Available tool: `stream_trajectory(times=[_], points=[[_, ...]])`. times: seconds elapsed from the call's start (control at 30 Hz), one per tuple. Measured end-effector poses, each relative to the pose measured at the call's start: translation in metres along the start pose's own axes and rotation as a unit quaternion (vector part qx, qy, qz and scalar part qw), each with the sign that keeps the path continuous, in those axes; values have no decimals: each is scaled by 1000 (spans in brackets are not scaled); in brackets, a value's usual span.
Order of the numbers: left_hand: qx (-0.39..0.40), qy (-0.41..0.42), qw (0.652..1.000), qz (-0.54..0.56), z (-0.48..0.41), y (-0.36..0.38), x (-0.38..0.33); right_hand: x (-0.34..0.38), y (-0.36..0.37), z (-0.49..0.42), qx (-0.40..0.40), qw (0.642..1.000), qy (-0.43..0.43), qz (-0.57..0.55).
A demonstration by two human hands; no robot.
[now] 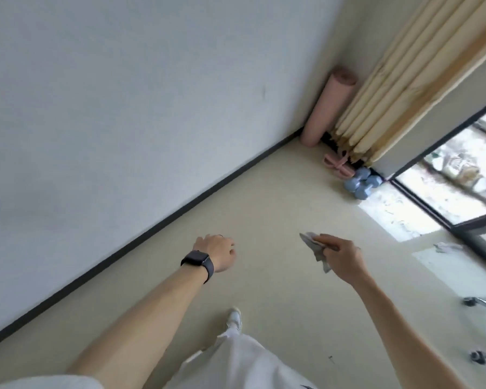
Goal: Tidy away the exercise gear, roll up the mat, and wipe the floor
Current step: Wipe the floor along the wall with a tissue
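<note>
1. Near left, our left hand (216, 252) hangs loosely curled, empty.
2. Our right hand (344, 258) grips the grey cloth (314, 248).
3. Far right corner: rolled mat (328, 108), dumbbells (362, 183) stowed.
4. We judge it's the wiping step; next, cloth down onto floor (264, 206).

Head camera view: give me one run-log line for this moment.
mat rolled, standing in corner | dumbbells beside curtain | right hand grips cloth | left hand loosely curled

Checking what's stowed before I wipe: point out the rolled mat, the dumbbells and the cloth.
rolled mat (324, 108), head view, middle of the roll's pink side.
dumbbells (361, 192), head view, nearest blue end of the pile.
cloth (316, 249), head view, its loose grey fold.
</note>
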State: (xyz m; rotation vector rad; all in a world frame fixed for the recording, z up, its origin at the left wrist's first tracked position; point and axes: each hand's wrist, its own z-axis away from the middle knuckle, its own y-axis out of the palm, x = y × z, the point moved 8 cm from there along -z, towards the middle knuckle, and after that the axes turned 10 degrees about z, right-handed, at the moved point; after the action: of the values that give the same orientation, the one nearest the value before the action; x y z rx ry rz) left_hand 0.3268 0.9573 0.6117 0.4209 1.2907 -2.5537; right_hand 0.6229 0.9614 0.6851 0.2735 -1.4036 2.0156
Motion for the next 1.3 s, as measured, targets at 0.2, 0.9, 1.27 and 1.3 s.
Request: stream_trajectory(times=[0.2, 0.9, 1.27, 1.3], points=[[-51, 192, 979, -54, 22, -54, -200, -64, -138, 116, -198, 978, 19, -58], [25, 593, 778, -209, 265, 225, -792, -521, -284, 452, -498, 795, 281, -203], [165, 662, 661, -314, 306, 502, -934, -726, -237, 523, -488, 702, 451, -256], [179, 666, 645, -329, 306, 531, -946, -746, -239, 526, -483, 695, 467, -257]])
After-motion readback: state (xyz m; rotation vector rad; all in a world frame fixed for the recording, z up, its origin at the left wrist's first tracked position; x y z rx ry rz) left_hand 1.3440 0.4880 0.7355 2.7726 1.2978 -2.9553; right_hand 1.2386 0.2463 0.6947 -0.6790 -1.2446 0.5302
